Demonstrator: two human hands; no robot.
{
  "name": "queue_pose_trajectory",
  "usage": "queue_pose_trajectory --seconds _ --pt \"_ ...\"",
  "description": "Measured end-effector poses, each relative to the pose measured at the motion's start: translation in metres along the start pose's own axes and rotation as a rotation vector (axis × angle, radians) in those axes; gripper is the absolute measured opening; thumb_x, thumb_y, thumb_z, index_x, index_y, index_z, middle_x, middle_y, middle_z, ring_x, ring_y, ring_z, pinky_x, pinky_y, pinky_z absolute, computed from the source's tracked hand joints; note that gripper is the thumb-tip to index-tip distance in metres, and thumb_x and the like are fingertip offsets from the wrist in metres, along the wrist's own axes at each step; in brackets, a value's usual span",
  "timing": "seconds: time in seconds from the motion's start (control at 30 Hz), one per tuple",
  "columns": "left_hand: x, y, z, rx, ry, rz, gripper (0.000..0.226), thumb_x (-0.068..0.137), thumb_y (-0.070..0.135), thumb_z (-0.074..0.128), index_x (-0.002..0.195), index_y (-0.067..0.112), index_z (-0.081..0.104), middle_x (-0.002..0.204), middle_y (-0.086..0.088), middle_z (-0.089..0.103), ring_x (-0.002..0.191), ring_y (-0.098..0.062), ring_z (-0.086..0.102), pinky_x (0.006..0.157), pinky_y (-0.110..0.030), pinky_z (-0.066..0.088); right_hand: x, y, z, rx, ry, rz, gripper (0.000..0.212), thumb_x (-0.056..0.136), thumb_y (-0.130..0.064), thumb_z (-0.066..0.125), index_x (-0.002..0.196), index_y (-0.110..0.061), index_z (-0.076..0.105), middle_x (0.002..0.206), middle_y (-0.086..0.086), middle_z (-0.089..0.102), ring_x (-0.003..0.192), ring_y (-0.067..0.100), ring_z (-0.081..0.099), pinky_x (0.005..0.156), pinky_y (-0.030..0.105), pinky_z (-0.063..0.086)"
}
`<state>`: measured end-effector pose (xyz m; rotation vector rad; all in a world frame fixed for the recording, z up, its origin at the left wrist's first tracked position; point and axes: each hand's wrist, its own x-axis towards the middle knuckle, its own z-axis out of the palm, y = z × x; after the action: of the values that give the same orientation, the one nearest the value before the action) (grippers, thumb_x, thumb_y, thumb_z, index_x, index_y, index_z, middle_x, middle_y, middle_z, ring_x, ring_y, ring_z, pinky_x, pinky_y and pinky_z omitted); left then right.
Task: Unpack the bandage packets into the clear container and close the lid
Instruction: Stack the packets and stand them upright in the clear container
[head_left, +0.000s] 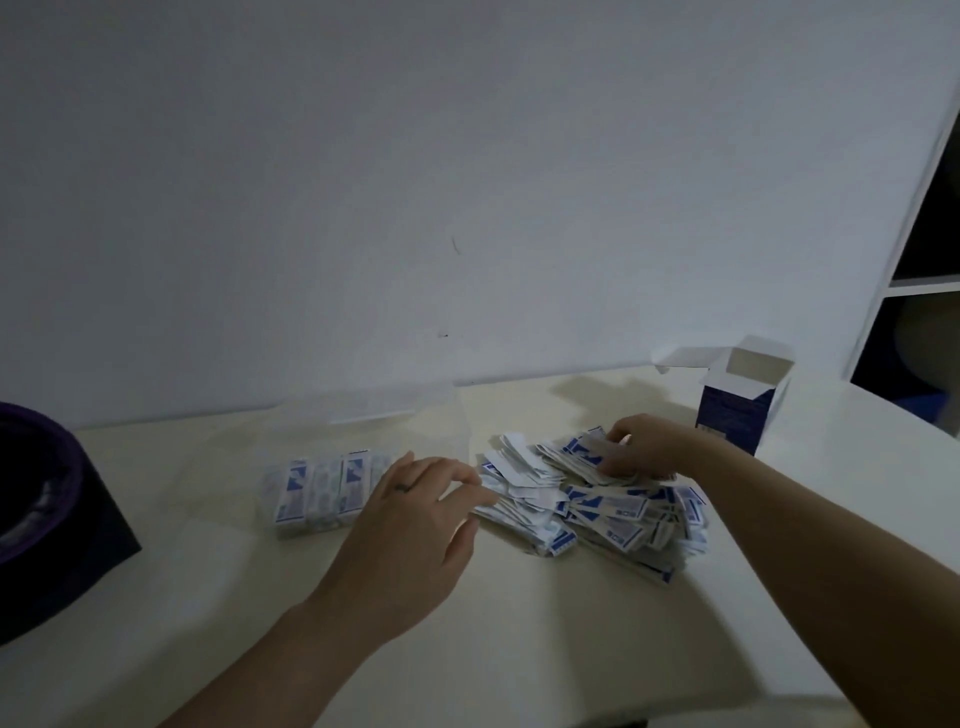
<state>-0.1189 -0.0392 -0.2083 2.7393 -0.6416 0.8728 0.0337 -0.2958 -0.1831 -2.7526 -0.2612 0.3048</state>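
Cream table (519, 649), wide. Clear container (363, 457) at ten o'clock of centre, lid up, a row of bandage packets (322, 491) inside. Loose packet heap (597, 499) at three o'clock; emptied carton (743, 400) upright behind. Left hand (421, 493) half-open, fingertips on the heap edge; right hand (636, 447) curled over packets. Best squared into a stack, then slotted in edgewise.

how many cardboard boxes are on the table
1: an opened blue and white box stands at the far right of the table, behind the right hand. No others show.
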Motion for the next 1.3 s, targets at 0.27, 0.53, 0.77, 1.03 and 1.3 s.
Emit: queue_pose_trajectory --seconds 0.27,0.53,0.77,1.03,1.3 --pt "0.001 0.005 0.005 -0.028 0.003 -0.01 0.027 0.083 0.029 0.044 0.103 0.032 0.062 0.106 0.015 0.057 0.1 -0.005 0.053 0.106 -0.033 0.032 -0.001 0.0 0.004 0.211 0.101 0.043 0.026 0.086 -0.031 0.062 0.101 -0.009 0.061 0.081 0.004 0.065 0.064 0.015 0.054 0.058 0.026 0.043" --pt "0.005 -0.005 0.0 -0.105 0.05 -0.047 0.026 0.086 0.029 0.045 0.104 0.032 0.063 0.105 0.015 0.056 0.098 -0.005 0.053 0.098 -0.022 0.034 0.001 0.007 -0.015 0.278 0.44 -0.052 0.016 0.089 -0.017 0.057 0.101 -0.006 0.058 0.087 0.008 0.061 0.073 0.022 0.056 0.06 0.031 0.044" --pt "0.012 -0.002 -0.012 -0.374 0.111 -0.165 0.021 0.09 0.029 0.046 0.103 0.036 0.061 0.103 0.024 0.056 0.103 0.006 0.052 0.088 -0.01 0.039 -0.033 -0.054 -0.035 0.61 0.561 -0.225 0.013 0.091 -0.018 0.056 0.101 -0.01 0.056 0.089 0.005 0.062 0.071 0.014 0.058 0.054 0.024 0.043" --pt "-0.004 0.02 -0.02 -1.348 0.031 -0.795 0.022 0.087 0.038 0.054 0.105 0.031 0.063 0.108 0.007 0.069 0.101 -0.007 0.064 0.087 -0.034 0.052 -0.087 -0.134 0.059 1.327 0.021 -0.274 0.021 0.087 -0.011 0.063 0.107 -0.004 0.062 0.097 0.019 0.07 0.088 0.034 0.067 0.082 0.044 0.054" --pt "-0.027 0.003 -0.027 -1.667 0.251 -1.098 0.026 0.097 0.025 0.042 0.102 0.019 0.067 0.095 -0.006 0.075 0.085 -0.022 0.069 0.083 -0.04 0.051 -0.09 -0.158 0.102 1.472 -0.19 -0.171 0.02 0.092 -0.006 0.055 0.11 -0.001 0.062 0.099 0.016 0.071 0.083 0.024 0.07 0.069 0.029 0.056"
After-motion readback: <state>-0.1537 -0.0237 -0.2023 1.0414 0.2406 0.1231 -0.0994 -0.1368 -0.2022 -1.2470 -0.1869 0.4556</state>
